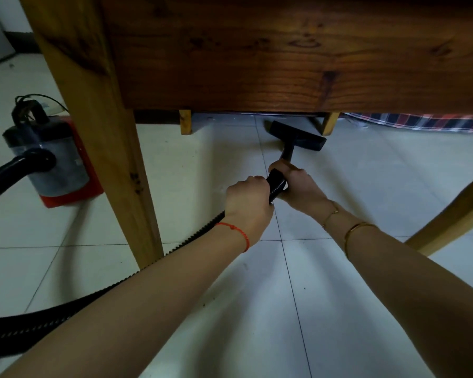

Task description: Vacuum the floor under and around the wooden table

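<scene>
The wooden table (284,55) fills the top of the head view, seen from low down, with its near left leg (115,159) in front. Under it, a black vacuum floor nozzle (298,136) rests on the white tiled floor (257,309) near the far legs. My right hand (298,184) grips the black tube just behind the nozzle. My left hand (247,203) grips the ribbed black hose (277,184) right behind it. The hose runs back left past the table leg to the red and grey vacuum canister (52,159).
Two far table legs (185,121) stand beyond the nozzle. Another wooden leg (453,214) slants in at the right. A plaid cloth (421,122) hangs at the far right. Small dark specks lie on the tiles near my arms.
</scene>
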A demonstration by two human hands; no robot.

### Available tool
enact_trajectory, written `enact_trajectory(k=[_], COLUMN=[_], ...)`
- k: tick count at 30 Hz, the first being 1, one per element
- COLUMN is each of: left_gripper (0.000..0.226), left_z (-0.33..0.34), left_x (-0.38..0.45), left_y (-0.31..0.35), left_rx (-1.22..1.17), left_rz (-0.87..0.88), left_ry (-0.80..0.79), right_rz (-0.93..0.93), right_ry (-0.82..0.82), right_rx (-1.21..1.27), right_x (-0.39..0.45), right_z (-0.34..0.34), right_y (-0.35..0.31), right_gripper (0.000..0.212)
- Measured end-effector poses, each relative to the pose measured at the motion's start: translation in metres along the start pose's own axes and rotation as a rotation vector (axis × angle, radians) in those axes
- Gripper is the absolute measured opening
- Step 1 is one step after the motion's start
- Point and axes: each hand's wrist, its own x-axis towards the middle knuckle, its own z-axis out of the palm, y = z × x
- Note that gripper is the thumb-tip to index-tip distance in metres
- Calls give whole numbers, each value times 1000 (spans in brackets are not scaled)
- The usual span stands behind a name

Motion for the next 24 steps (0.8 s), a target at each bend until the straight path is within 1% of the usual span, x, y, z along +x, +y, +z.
enact_trajectory(k=[6, 11, 18, 24], left_gripper=[21, 20, 16, 16], left_z=[-24, -50, -69, -79], left_x=[-44, -81, -130, -153], left_y=[-30, -58, -89, -104], left_rx=[11, 41, 70, 77], left_rz=[-39, -53, -89, -123], left_ry=[22, 46, 58, 60], right_rz=[-133, -168, -311, -364], right_ry=[-28, 34, 14, 34], right_rx=[7, 76, 122, 75], right_x=[-13, -29, -46, -50], right_z=[6, 15, 26, 33], right_y=[-42, -91, -141, -167], right_gripper=[36, 32, 35, 33])
